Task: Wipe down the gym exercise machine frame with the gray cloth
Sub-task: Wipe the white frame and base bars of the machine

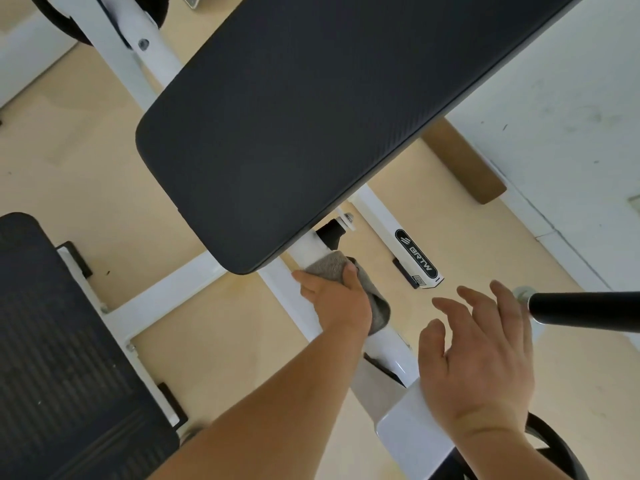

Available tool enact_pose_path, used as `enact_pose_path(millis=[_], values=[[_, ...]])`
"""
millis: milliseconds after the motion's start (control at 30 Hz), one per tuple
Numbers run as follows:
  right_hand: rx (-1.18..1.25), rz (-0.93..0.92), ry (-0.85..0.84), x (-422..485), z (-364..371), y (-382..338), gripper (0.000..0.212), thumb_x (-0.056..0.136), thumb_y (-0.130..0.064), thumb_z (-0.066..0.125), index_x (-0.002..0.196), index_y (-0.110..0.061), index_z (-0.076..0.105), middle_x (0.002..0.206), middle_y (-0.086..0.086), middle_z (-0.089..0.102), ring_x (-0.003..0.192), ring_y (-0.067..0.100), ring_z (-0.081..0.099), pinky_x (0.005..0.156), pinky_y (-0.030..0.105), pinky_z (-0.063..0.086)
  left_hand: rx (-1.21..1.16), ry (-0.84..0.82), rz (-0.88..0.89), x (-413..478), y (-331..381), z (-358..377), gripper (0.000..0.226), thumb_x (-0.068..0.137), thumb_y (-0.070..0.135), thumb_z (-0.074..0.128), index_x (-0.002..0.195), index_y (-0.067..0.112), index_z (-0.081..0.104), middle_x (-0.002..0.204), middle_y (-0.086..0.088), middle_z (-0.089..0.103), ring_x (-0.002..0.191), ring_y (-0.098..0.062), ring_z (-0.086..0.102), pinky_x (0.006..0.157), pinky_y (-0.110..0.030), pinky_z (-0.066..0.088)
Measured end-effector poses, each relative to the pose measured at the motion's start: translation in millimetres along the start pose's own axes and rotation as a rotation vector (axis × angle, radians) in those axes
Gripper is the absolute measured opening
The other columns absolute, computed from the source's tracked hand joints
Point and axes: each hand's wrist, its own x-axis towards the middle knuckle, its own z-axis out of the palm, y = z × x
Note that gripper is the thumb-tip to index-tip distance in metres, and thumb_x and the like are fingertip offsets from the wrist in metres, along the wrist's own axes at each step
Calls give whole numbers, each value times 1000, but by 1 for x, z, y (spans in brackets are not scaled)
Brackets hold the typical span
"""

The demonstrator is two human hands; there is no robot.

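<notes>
Left hand (pixel 334 299): fingers and thumb are wrapped over the gray cloth (pixel 329 266), holding it against the slanted white tube (pixel 280 285) of the machine frame. The thumb lies on top of the cloth and the fingertips reach round the tube's left side. The cloth is bunched. One part sits on the tube just below the pad edge, and the rest hangs out to the right of the hand.

Right hand (pixel 481 362): fingers are spread and relaxed, back of hand toward the camera. It holds nothing and is raised above the lower, wider white frame section (pixel 408 424). I cannot tell whether it touches that section. The fingertips are near the end of a black bar (pixel 585 310) entering from the right edge.

Surroundings: a large black padded bench (pixel 311 116) runs diagonally over the tube and hides its upper part. A bolt (pixel 348 218) shows just under the pad edge. A second white tube to the right carries a black label (pixel 419 259) reading "BRTW". A white crossbar (pixel 166 292) runs left to a black ribbed footplate (pixel 62 358). Tan floor (pixel 86 168) below, white wall (pixel 571 116) at right.
</notes>
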Motion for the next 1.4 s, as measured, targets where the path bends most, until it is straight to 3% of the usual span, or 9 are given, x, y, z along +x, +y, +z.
enact_pose_path(millis=[100,233,400,500,633,833,1067,1200,1400], values=[[5,7,10,0,-1,-2,55,91,-38,34,113,-10,76,130,12,65,145,37,34,120,59,27,32,-10,113,-14,-18,0,100,100,55,50,159,23,-24,160,-13,23,135,-37,46,94,-37,47],[-9,13,-15,-1,-3,-4,55,92,-37,33,117,-10,74,132,11,65,146,37,34,123,55,22,-5,-213,40,-28,-43,-3,101,101,50,53,158,22,-26,165,-13,15,148,-35,32,107,-31,35],[-25,13,-53,-1,-5,-2,55,93,-37,32,121,-12,73,134,10,63,149,35,30,125,53,20,-56,51,30,27,17,-11,87,100,46,59,160,8,7,154,-21,34,138,-41,44,108,-49,42],[-11,14,-48,-1,-4,-2,56,92,-38,32,120,-12,73,134,9,63,149,35,30,125,53,19,15,50,137,17,16,-15,93,102,47,54,163,17,-9,156,-20,28,137,-42,42,104,-49,44],[-2,19,-29,-1,-4,-3,55,92,-38,33,117,-11,74,133,10,64,147,35,33,124,55,22,65,-239,11,-35,-41,-7,100,102,52,49,156,20,-29,165,-14,21,148,-35,33,121,-44,32],[-4,16,-39,0,-3,-1,54,92,-37,34,117,-11,74,132,11,64,148,36,32,125,51,17,-73,-94,-11,7,-2,-12,84,102,48,53,158,6,7,155,-18,37,140,-37,44,114,-46,41],[10,13,-9,-1,-2,-2,54,91,-36,36,114,-9,75,130,11,65,146,38,34,124,52,20,82,-310,38,-35,-51,-8,100,104,50,45,154,17,-34,169,-10,11,150,-29,29,105,-25,29],[8,5,-8,0,-2,-1,54,91,-37,34,114,-10,75,130,11,65,146,37,33,125,51,18,33,-266,41,-16,-34,-9,103,102,50,50,155,16,-32,169,-8,4,153,-32,22,119,-38,30],[17,1,15,0,-1,-2,53,91,-36,35,113,-9,75,128,13,66,145,39,36,123,54,21,69,-184,243,-30,-46,-14,106,98,58,53,156,28,-32,164,0,14,145,-26,36,103,-28,41]])
